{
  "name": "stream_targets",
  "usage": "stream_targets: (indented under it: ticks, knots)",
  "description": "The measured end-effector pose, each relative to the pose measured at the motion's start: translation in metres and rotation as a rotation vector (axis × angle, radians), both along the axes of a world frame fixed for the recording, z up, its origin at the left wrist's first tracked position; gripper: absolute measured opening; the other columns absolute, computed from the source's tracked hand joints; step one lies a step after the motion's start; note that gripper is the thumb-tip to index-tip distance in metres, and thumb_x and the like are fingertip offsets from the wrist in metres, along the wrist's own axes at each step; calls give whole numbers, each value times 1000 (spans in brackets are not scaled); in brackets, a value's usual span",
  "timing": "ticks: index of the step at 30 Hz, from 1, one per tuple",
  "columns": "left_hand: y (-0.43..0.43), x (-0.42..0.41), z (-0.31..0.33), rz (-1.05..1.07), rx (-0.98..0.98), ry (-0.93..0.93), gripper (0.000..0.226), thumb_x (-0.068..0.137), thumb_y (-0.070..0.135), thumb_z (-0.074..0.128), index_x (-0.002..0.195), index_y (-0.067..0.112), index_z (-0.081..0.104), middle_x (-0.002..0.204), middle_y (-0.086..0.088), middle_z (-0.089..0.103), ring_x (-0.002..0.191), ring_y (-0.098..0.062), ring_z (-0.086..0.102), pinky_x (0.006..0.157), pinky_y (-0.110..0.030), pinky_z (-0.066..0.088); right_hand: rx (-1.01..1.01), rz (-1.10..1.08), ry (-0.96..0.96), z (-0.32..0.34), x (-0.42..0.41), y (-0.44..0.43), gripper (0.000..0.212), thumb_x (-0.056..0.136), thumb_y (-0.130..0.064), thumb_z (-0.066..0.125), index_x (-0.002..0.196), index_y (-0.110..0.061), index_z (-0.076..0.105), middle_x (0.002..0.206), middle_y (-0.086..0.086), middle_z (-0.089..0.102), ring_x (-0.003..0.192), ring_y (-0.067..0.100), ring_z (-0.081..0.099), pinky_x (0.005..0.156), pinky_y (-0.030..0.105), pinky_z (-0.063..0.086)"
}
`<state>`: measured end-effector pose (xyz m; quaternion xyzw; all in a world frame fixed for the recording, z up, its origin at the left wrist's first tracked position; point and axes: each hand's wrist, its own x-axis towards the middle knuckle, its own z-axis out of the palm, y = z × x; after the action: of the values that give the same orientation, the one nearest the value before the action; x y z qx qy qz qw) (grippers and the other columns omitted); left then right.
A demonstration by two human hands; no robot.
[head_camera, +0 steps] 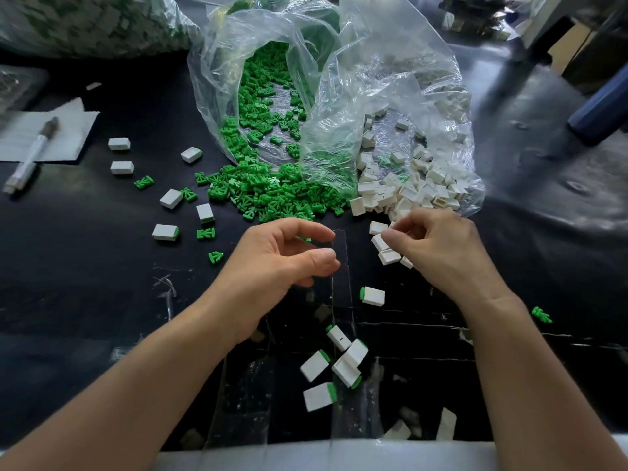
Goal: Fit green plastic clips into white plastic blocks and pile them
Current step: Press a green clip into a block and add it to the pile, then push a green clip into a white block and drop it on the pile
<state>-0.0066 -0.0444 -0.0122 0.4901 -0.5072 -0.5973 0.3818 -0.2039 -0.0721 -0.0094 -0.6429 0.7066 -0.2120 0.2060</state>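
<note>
Nearest, on black table (85,300): loose heap of fitted blocks (346,370), five or so, green ends showing, some touching, lying at all angles. Just beyond, single fitted block (373,295), alone, between the two wrists, green end to the left.

Left hand (289,263): above mid-table, fingers curled, narrow gap between thumb and forefinger. Speck of green behind forefinger, held or just lying on table: cannot tell.

Right hand (441,249): fingers bunched and curled over a few loose blocks (389,256) at near edge of block pile, thumb tip against one. Actual grip hidden, cannot tell.

Stray clip (541,315) well right of right wrist. Left of left hand: more stray clips (205,233) mixed with scattered white pieces, some with green ends, spread apart, not stacked.

Farther: clip pile (265,195) spilling from mouth of clear bag (217,62). Right beside it, touching, block pile (407,192) spilling from second bag (390,62), open cavities visible on many.

Far left: pen (32,154) lying on paper (68,130). Top left corner: third bag (85,22), packed with white and green pieces, blurred.
</note>
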Motion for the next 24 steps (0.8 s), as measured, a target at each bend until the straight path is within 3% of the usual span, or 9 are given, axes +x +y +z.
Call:
stream_targets:
  ticks: [6,10,16,18,22,24]
  knots:
    - [-2,0,-2,60,18,17,14,84,6,63,91,18,65,72,1,73,68,-7,69,61,-17,52,112,39,146,-1,5,2,25,74,-36,74,92,-24,62,91,-5,60,91,17,56,86,34,46]
    - [-2,0,-3,57,28,17,14,84,5,62,91,17,65,71,0,73,67,-6,68,60,-18,52,88,73,192,-3,7,2,24,77,-31,70,95,-23,56,94,-3,58,93,20,55,84,34,45]
    - [-2,-3,-4,56,68,28,13,82,6,64,92,15,65,74,-2,73,66,-9,67,57,-20,52,-205,162,-114,-2,18,7,22,75,-19,74,86,-22,55,77,-11,58,66,3,54,60,10,41]
    - [-3,-4,-4,64,79,47,14,81,8,66,93,14,65,76,-4,72,66,-11,66,56,-22,53,-252,261,-206,-4,28,12,26,72,-15,76,85,-21,54,77,-10,58,67,5,56,61,11,42]
    - [-3,-2,-6,48,71,78,23,74,10,70,96,11,64,76,-6,72,65,-12,68,53,-21,54,-337,443,-234,-9,42,19,22,72,-4,73,87,-12,58,78,-3,59,66,11,56,62,25,48]
    - [-3,-1,-6,50,33,56,21,74,5,71,94,12,64,74,-6,72,62,-12,67,51,-20,52,-320,512,-247,-10,43,20,25,70,-2,73,90,-7,60,80,-2,61,68,9,56,63,25,49]
